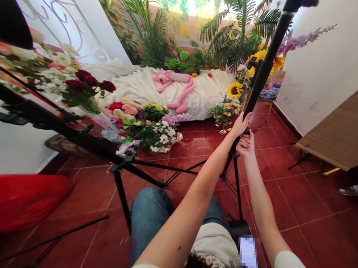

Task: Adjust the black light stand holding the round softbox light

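Note:
A black light stand (pixel 260 80) rises in front of me, leaning to the right in view, with its legs spread on the floor. Around its pole my left hand (pixel 241 124) is closed, thumb up along the tube. Just below, my right hand (pixel 245 144) has its fingers curled at the stand's collar, pinching what looks like a small knob, mostly hidden by the fingers. Higher on the pole sits another black clamp knob (pixel 252 63). My jeans-covered knees (pixel 152 212) are below my arms.
Another black stand (pixel 86 142) crosses the left side. Flower bunches (pixel 155 129) stand before a cream cloth (pixel 210 96) bearing a pink plush toy (pixel 181 90). A brown board (pixel 339 125) is at right, a red bag (pixel 24 202) at left, on red floor tiles (pixel 283 194).

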Available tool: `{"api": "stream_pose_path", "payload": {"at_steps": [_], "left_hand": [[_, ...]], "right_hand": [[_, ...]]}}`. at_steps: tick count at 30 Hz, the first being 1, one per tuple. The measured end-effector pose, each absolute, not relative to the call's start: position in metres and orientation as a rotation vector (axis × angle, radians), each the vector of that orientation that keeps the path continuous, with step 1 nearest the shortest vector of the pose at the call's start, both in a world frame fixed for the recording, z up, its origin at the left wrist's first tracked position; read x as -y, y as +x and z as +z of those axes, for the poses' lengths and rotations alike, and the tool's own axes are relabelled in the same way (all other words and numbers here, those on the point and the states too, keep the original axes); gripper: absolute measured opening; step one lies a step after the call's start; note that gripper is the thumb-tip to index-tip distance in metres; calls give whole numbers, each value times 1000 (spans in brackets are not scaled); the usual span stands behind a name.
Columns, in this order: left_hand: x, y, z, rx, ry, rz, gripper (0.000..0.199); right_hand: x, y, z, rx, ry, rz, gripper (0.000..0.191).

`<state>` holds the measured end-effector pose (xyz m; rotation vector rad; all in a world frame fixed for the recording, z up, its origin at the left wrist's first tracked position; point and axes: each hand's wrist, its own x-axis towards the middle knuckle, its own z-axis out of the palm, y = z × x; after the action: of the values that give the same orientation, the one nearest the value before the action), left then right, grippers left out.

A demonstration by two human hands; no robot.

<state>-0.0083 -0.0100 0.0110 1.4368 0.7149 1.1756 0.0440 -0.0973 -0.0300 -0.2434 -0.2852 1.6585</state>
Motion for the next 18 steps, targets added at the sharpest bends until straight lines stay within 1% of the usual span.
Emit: {"api": "stream_pose_path", "payload": {"at_steps": [2,4,7,9,11,12,13,16,18], "left_hand": [[8,-8,9,-700,1453,1181,35],[6,-7,7,-686,1466,1197,35],[4,-5,3,-691,1478,1210,34],[3,-4,0,-700,1489,1213,34],[3,-4,-2,-709,1499,1215,34],[4,-4,-2,-711,1502,1214,35],[4,-4,-3,-710,1501,1212,35],[5,-4,-1,-686,1498,1199,37],[6,-4,0,-702,1490,1184,38]], "right_hand": [[96,44,-29,399,-399,1592,39],[96,43,-28,529,-676,1414,42],[101,47,-25,838,-1179,914,40],[111,54,-20,1111,-1460,493,32],[121,65,-11,1311,-1651,146,15],[124,70,-6,1357,-1704,32,7],[126,75,1,1374,-1725,-41,2],[119,87,31,1372,-1604,-174,13],[103,88,61,1411,-1451,-275,24]]}}
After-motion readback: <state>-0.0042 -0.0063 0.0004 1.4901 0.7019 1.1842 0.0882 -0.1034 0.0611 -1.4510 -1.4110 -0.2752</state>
